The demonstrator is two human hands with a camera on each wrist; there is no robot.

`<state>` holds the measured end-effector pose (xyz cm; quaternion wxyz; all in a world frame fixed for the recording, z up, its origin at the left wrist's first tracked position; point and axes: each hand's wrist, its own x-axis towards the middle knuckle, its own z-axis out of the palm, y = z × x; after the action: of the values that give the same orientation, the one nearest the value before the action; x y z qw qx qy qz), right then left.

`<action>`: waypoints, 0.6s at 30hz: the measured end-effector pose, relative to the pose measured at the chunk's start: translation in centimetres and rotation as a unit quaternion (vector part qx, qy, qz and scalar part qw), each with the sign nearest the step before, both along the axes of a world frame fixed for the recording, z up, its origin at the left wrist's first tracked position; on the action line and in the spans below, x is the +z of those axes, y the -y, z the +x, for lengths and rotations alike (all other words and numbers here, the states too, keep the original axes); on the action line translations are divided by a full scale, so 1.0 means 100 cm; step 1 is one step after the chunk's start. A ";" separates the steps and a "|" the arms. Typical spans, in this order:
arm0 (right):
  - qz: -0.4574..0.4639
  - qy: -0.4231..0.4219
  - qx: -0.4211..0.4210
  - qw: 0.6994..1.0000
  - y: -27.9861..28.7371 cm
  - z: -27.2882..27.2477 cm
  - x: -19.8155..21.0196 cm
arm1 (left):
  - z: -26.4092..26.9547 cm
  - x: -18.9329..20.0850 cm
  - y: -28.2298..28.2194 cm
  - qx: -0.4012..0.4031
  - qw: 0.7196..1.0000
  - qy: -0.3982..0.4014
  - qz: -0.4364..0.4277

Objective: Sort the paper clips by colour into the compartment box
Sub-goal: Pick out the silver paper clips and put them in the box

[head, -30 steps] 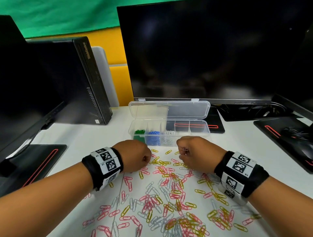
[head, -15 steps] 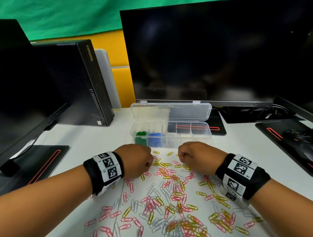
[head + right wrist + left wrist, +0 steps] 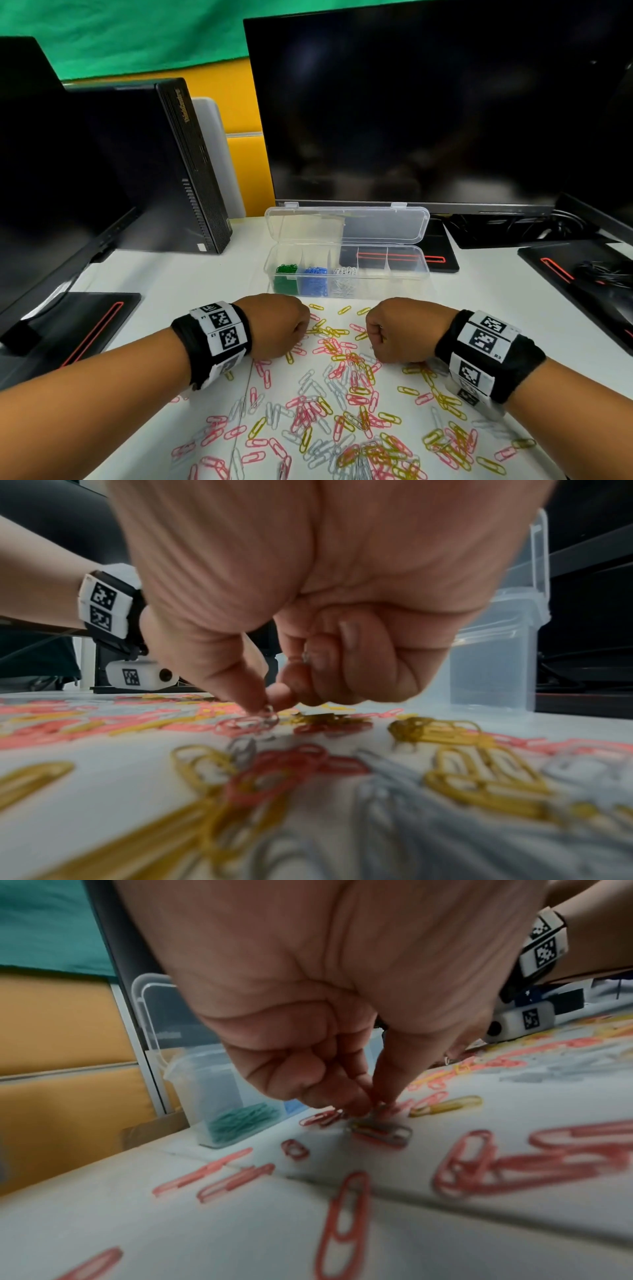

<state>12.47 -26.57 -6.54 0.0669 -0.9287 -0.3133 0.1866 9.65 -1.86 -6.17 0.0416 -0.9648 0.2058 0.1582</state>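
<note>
Pink, yellow and white paper clips (image 3: 342, 394) lie scattered on the white table. The clear compartment box (image 3: 404, 270) stands open behind them, with green clips (image 3: 286, 274), blue clips (image 3: 315, 279) and white clips (image 3: 344, 277) in its three left compartments. My left hand (image 3: 277, 325) is curled over the pile's far left; its thumb and forefinger pinch the end of a white clip (image 3: 383, 1130) that lies on a pink one. My right hand (image 3: 400, 329) is curled at the pile's far right, its thumb and forefinger pinching a white clip (image 3: 268, 715) on the table.
A large dark monitor (image 3: 428, 102) rises behind the box, its stand base (image 3: 442, 260) just beyond the box. A small black computer (image 3: 185, 164) stands at the back left. More monitor bases lie at the left (image 3: 78, 329) and right (image 3: 575, 274) of the table.
Both hands have drawn back a little from the box and sunk onto the pile. The right hand's fingertips have come down on a white clip.
</note>
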 end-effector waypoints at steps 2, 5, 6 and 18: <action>0.019 0.006 -0.008 1.000 0.001 0.001 0.000 | -0.001 0.003 0.002 -0.017 1.000 0.008 0.024; 0.039 0.022 -0.019 0.999 0.001 0.000 0.003 | -0.002 0.004 0.007 -0.050 0.995 0.031 0.079; 0.043 0.026 -0.020 0.999 0.002 0.000 0.004 | -0.001 0.003 0.009 -0.061 0.993 0.036 0.098; 0.095 0.044 -0.035 0.994 0.003 -0.004 0.009 | 0.010 0.004 0.017 -0.036 0.991 -0.028 0.127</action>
<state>12.06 -26.83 -5.66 0.1475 -0.9359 -0.2993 0.1127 10.61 -3.57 -5.76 0.1637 -0.9390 0.2196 0.2080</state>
